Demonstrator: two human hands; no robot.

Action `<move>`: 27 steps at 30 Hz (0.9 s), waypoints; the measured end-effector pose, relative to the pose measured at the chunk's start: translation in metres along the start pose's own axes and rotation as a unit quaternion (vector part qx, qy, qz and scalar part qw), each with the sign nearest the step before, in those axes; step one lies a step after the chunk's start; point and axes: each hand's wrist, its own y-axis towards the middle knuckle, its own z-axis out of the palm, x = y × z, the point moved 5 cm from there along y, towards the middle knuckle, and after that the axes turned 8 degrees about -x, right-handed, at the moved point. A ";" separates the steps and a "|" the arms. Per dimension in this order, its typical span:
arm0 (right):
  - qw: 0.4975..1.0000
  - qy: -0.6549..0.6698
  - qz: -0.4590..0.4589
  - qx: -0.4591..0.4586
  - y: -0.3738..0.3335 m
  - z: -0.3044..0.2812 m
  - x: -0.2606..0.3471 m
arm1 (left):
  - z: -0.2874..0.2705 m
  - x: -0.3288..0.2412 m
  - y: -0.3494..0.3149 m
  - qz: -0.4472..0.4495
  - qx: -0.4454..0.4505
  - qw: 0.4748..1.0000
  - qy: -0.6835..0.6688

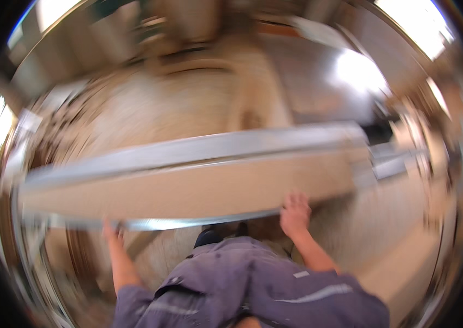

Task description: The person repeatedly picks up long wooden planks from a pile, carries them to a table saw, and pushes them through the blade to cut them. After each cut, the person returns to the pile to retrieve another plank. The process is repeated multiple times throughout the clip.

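Observation:
In front of my body lies a long brown board (187, 191) with a shiny silvery strip along its near edge, running from the far left to right of centre. My left hand (113, 229) is closed on the near edge toward its left end. Further right, my right hand (295, 212) grips the same edge, its fingers curled over the top and the thumb side blurred. A wide pale grey strip (231, 145) runs along the board's far side; I cannot tell whether it is part of the board. Motion smears most details.
Beyond the board, pale brown dust (171, 104) covers the ground. A dark flat panel (319, 82) reflects bright light at the far right. Grey metal parts (392, 164) stand beside the board's right end. Stacked pieces (59, 123) lie at the left.

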 end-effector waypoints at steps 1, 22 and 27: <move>1.000 -0.007 -0.020 0.007 0.006 0.001 0.008 | -0.025 -0.002 0.032 -0.082 0.097 0.989 -0.081; 0.648 0.509 0.564 0.047 -0.016 0.026 0.037 | -0.039 -0.036 0.072 0.113 0.213 0.965 -0.101; 0.564 0.559 0.603 0.076 0.004 0.045 0.036 | -0.022 -0.044 0.035 0.157 0.099 0.982 -0.028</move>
